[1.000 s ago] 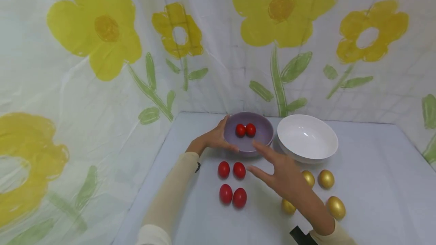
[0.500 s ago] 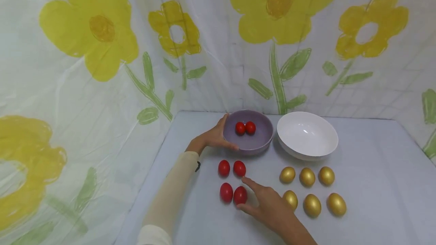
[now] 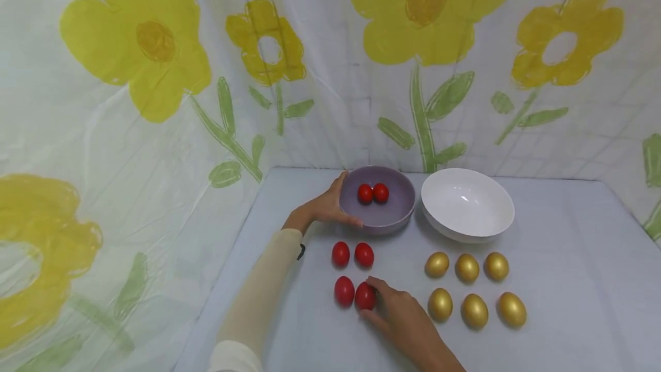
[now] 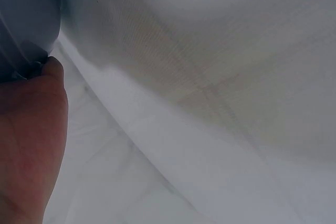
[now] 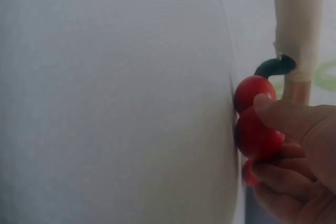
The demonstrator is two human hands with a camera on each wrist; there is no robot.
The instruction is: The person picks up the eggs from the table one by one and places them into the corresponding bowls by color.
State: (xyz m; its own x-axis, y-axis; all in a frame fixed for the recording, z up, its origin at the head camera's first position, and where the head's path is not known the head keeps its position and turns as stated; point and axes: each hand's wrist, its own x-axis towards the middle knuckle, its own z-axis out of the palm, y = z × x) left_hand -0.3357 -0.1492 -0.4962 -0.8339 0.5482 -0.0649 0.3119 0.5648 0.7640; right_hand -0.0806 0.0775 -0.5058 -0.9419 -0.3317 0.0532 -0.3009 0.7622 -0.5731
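Observation:
My left hand (image 3: pixel 325 206) grips the left side of a purple bowl (image 3: pixel 384 224), thumb at its near side and fingers at its far rim. Two red eggs (image 3: pixel 365 194) lie inside the bowl. In the left wrist view the hand (image 4: pixel 31 140) is against the bowl's outer wall (image 4: pixel 31 19). My right hand (image 3: pixel 405 323) pinches a red egg (image 3: pixel 365 296) between thumb and fingers, low at the table. Beside it lies another red egg (image 3: pixel 344 291). The right wrist view shows the thumb and curled fingers around the pinched egg (image 5: pixel 257 136).
Two more red eggs (image 3: pixel 341 255) lie between the hands. To the right stands a white bowl (image 3: pixel 467 205) with nothing in it, and in front of it lie several gold eggs (image 3: pixel 474 310) in two rows. A flowered curtain (image 3: pixel 330 73) hangs behind the table (image 3: pixel 568 245).
My right hand has come down and toward me from beside the purple bowl to the near right red egg, and its fingers have closed around it. The left hand has stayed at the bowl.

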